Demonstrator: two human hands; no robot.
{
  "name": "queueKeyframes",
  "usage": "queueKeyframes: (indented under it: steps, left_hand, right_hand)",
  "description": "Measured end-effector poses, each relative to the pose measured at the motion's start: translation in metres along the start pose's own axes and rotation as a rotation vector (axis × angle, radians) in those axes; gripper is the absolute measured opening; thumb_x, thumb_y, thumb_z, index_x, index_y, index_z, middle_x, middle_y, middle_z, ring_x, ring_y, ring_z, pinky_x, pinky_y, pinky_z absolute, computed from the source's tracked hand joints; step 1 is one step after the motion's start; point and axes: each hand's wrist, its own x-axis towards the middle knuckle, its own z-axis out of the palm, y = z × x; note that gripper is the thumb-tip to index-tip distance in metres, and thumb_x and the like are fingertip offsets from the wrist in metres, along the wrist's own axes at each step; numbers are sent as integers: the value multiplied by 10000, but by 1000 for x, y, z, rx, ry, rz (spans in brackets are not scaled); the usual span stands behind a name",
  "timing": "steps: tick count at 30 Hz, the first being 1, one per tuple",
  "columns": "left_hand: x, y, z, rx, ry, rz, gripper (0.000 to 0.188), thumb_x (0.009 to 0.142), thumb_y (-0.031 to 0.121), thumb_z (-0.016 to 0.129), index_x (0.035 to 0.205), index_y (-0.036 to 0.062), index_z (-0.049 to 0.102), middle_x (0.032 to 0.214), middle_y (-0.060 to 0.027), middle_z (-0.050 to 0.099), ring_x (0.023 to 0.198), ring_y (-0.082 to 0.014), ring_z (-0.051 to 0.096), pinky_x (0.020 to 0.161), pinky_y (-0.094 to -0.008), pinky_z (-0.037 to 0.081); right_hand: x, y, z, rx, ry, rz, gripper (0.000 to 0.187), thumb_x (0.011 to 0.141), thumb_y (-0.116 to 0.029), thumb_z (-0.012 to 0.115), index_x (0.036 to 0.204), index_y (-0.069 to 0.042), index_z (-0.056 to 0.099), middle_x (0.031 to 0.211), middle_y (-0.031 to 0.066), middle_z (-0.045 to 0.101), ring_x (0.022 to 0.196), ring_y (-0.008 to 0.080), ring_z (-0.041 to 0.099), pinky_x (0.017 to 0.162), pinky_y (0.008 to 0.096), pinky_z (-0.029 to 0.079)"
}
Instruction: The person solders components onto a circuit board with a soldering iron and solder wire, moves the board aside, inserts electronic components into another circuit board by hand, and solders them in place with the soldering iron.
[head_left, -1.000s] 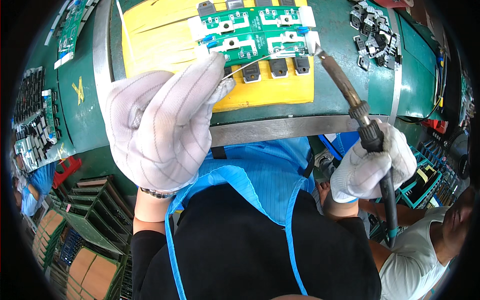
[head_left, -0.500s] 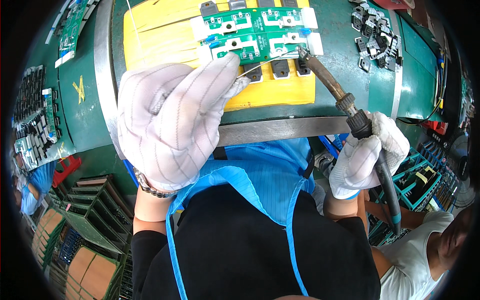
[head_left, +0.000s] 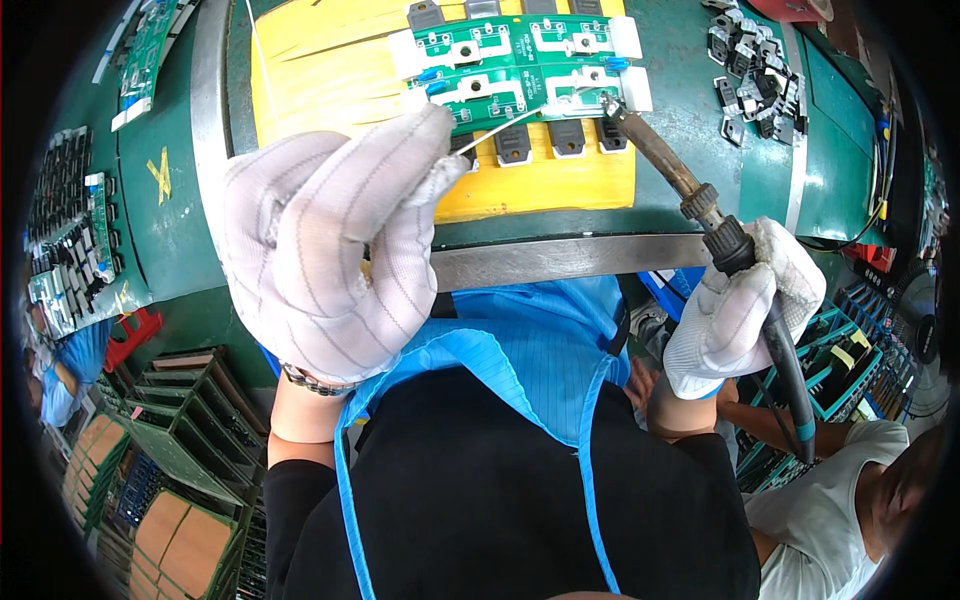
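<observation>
My gloved right hand (head_left: 745,310) is wrapped round a soldering iron (head_left: 665,165). The iron's tip rests at the lower right part of a green circuit board (head_left: 525,72), which bears white blocks at its ends and small blue parts. Between the thumb and forefinger of my gloved left hand (head_left: 340,240) is a thin strand of solder wire (head_left: 505,126), slanting up over the board's lower edge towards the iron's tip. Several black components with metal tabs (head_left: 567,138) stick out along the board's near and far edges. Beneath the board lies a yellow pad (head_left: 330,85).
A pile of loose black components (head_left: 755,75) lies right of the pad. More circuit boards (head_left: 148,70) are at the left. A metal edge strip (head_left: 570,260) runs along the table's front. A person in a white shirt (head_left: 825,500) is at the lower right, beside green racks (head_left: 840,360).
My left hand has drawn back slightly to the left, with more wire showing beyond its fingers. The iron and right hand have shifted a little right and down. The board sits slightly further right.
</observation>
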Motion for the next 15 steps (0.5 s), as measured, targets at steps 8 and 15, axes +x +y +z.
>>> queueKeyframes:
  steps: [8, 15]
  left_hand:
    - [-1, -2, 1, 29, 3, 21, 202, 816, 66, 769, 1013, 101, 743, 966, 11, 734, 851, -207, 596, 803, -324, 499]
    - [-2, -6, 4, -3, 16, 17, 194, 819, 62, 766, 1006, 104, 737, 977, 14, 741, 866, -205, 604, 810, -320, 503]
  right_hand:
    - [11, 8, -19, -53, -341, -168, 432, 974, -342, 594, 1022, 83, 530, 751, 118, 544, 489, 57, 413, 466, 193, 332]
    - [-2, 2, -11, 8, -263, -3, 338, 889, -295, 685, 958, 25, 598, 870, 152, 658, 709, 174, 600, 668, 286, 473]
